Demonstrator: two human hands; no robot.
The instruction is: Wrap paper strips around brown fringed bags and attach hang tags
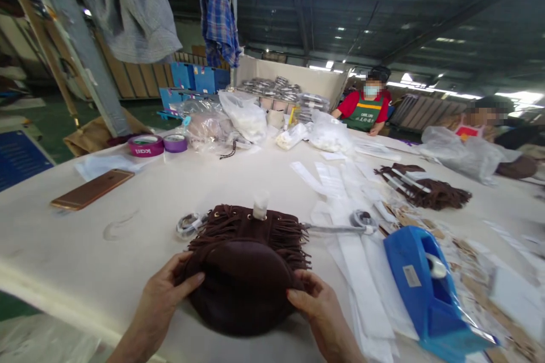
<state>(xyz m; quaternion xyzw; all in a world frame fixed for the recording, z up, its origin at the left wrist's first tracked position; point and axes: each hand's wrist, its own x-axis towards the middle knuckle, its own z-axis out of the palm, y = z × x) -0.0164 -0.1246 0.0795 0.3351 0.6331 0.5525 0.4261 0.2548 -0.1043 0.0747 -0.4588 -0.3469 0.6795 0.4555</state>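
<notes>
Phone [92,189] left of bag [242,286] — dispenser [426,300] right

A phone [92,189] lies on the tabletop [166,181] near two tape rolls [146,150]; beyond, a plaid cloth [218,22] hangs against a post [233,17].

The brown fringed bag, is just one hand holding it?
No, the left hand and right hand both grip the brown fringed bag, one at each side.

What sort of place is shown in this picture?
Probably a factory workshop: a fringed brown bag, a blue tape dispenser and a worker in a green apron suggest it.
</notes>
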